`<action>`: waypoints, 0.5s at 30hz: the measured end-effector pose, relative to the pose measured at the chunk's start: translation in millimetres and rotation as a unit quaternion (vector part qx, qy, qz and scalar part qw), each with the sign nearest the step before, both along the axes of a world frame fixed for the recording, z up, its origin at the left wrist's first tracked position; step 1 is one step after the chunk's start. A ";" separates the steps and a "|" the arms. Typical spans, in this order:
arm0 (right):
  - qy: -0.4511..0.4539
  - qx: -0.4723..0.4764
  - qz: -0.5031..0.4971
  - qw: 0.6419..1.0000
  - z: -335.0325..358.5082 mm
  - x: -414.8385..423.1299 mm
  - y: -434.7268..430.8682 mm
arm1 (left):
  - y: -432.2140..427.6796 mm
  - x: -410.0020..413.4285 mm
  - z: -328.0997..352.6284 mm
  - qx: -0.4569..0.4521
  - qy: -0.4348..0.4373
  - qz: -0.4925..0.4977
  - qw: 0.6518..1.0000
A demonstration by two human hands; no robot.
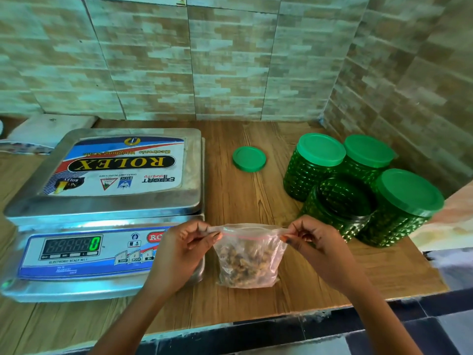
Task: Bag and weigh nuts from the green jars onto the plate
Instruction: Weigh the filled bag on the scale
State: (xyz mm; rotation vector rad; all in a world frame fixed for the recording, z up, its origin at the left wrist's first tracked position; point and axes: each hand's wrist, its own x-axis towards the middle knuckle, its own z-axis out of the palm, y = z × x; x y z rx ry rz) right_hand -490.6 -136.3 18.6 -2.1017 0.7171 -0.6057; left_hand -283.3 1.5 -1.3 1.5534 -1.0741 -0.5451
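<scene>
A clear zip bag (249, 257) holding brown nuts stands on the wooden counter just right of the scale. My left hand (183, 248) pinches the left end of its zip strip and my right hand (311, 238) pinches the right end. The electronic scale's steel plate (107, 203) is bare and its display (73, 244) reads 0. Several green jars stand at the right: an open jar (337, 203) without a lid nearest the bag, and three lidded ones (317, 160) around it. The loose green lid (249, 159) lies flat on the counter behind the bag.
Tiled walls close off the back and right side. The wooden counter's front edge (230, 321) runs just below my forearms. A white packet (48, 129) lies behind the scale at the far left.
</scene>
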 end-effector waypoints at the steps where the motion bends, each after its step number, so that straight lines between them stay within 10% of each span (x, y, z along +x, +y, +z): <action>1: -0.001 0.005 0.006 1.000 -0.4 0.1 0.3 | 0.1 -1.1 0.5 0.003 0.018 -0.010 1.000; 15: 0.011 -0.030 0.054 0.998 0.5 5.9 -2.2 | -4.6 -8.5 -2.2 0.024 0.046 -0.015 0.999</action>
